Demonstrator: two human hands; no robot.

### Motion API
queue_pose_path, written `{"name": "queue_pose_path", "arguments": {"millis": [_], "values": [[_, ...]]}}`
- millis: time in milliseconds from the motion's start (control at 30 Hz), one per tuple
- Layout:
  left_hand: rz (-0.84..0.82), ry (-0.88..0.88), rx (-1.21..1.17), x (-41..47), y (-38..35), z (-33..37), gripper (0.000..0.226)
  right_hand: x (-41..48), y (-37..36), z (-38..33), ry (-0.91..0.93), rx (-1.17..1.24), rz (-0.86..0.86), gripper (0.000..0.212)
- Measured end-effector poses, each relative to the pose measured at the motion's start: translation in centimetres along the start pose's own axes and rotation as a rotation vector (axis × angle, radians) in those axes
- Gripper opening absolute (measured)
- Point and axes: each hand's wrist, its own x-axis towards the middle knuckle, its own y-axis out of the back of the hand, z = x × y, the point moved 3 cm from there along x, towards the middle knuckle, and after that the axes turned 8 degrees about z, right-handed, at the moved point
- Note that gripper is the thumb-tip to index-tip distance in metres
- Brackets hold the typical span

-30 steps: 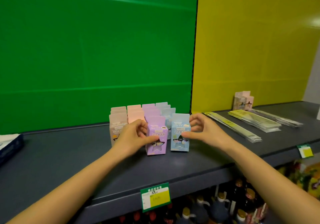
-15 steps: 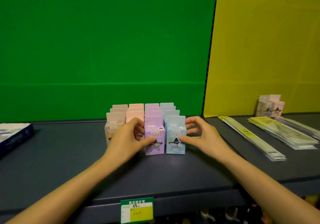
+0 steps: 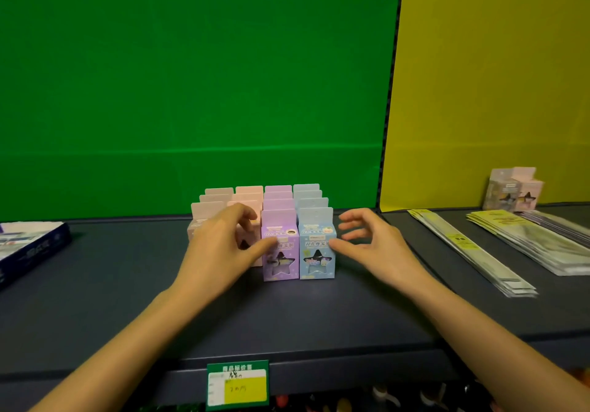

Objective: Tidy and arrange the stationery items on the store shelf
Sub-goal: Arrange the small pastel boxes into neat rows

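Shelf [image 3: 95, 284]: dark grey, store type; all stock below is carried on it.
Box block [image 3: 249, 194]: small upright cartons w/ hang tabs, set in 4 cols running front-to-back. L to R they are grey, pink, purple, blue. Placed mid-shelf, against green back panel.
Purple box [image 3: 280, 252]: front of its col, upright, star window faced outward. R side is touched by blue box.
Blue box [image 3: 317, 252]: front of its col, upright, fronts flush w/ purple box. The pair is seen slightly nearer the shelf lip than pink box.
Pink box [image 3: 250, 236]: front of pink col, mostly hidden behind L hand.
Left hand [image 3: 220, 249]: loosely cupped, nothing closed round. Thumb is laid on purple box's L front edge; fingers are bent above pink box, contact there can't be told.
Right hand [image 3: 373, 245]: wide, fingers spread + lightly bent, kept clear of stock. Only the thumb tip is set on blue box's R side.
Key relation: front pair is bracketed. Purple box lies R of L hand, blue box L of R hand, each in thumb contact. Tall axis is vertical, col axis front-to-back. Neither hand is nearer; each is matched to its own box.
Next move (est.): pair prob. to be squeezed together and/or eased back level w/ pink front. An even, low push from both sides is called for, else tall cartons may be tipped.
Flat packets [image 3: 472, 252]: clear sleeves laid flat on R part of shelf, well apart from block.
Price tag [image 3: 238, 386]: green/yellow, fixed on shelf lip below block.
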Motion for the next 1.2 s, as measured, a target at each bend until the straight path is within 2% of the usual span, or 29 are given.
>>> {"name": "queue_pose_path", "arguments": {"millis": [67, 167, 300, 533, 900, 1067, 1200], "values": [[0.045, -0.096, 0.022, -0.1, 0.6, 0.6, 0.027, -0.1, 0.8, -0.1, 0.028, -0.026, 0.026, 0.026], [0.009, -0.226, 0.0, -0.3, 0.9, 2.2, 0.025, 0.0, 2.2, 0.3, 0.062, -0.061, 0.056, 0.009], [-0.123, -0.354, -0.041, -0.5, -0.6, 5.1, 0.025, -0.2, 5.1, 1.2, 0.086, -0.152, 0.084, 0.007], [-0.26, -0.428, -0.081, -0.4, -6.5, 10.8, 0.037, -1.4, 13.8, 4.5, 0.04, -0.218, 0.184, 0.008], [-0.328, -0.258, -0.2, 1.3, -18.4, 23.8, 0.038, -1.2, 31.6, 13.3, -0.004, -0.376, 0.184, 0.01], [-0.311, -0.185, -0.175, 2.9, -22.9, 28.4, 0.019, 0.9, 37.3, 16.8, -0.032, -0.444, 0.15, 0.009], [-0.318, -0.113, -0.13, 5.1, -26.0, 30.6, 0.029, 3.6, 39.9, 19.3, -0.045, -0.44, 0.126, 0.011]]}}
